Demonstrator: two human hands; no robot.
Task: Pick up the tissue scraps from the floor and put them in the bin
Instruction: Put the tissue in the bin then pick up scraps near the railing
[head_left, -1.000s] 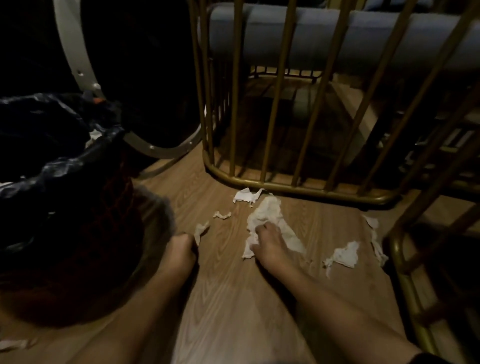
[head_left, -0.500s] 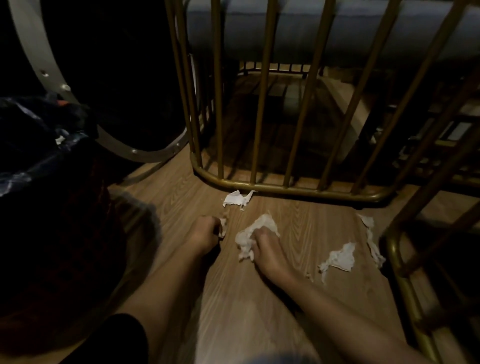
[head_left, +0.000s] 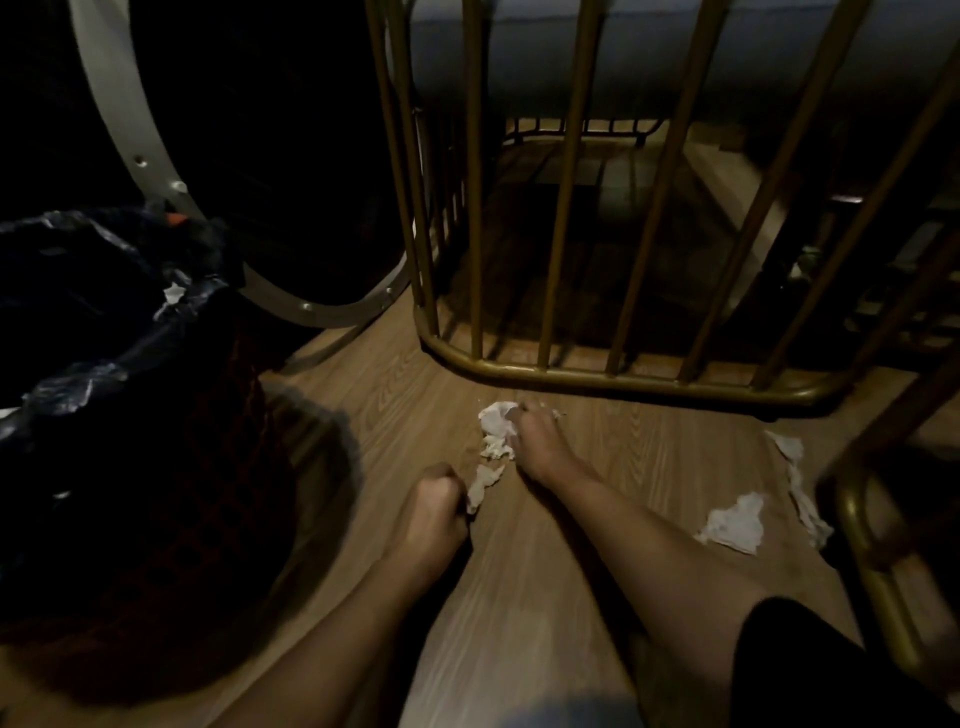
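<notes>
White tissue scraps lie on the wooden floor. My right hand (head_left: 535, 441) is closed on a bunched wad of tissue (head_left: 497, 422) close to the gold frame's base. My left hand (head_left: 435, 501) is fisted on a small scrap (head_left: 482, 483) that sticks out beside the thumb. Two more scraps lie to the right: a flat piece (head_left: 735, 524) and a long thin strip (head_left: 797, 486). The bin (head_left: 130, 364), lined with a black bag, stands at the left, an arm's length from my left hand.
A gold metal frame with vertical bars (head_left: 597, 371) stands just beyond the scraps, and another gold bar (head_left: 857, 525) curves along the right. A pale curved metal leg (head_left: 156, 171) rises behind the bin. The scene is dim.
My right hand has bunched the large tissue and reached forward over the scrap by the gold frame. My left hand has closed on a small scrap and drawn back slightly.
</notes>
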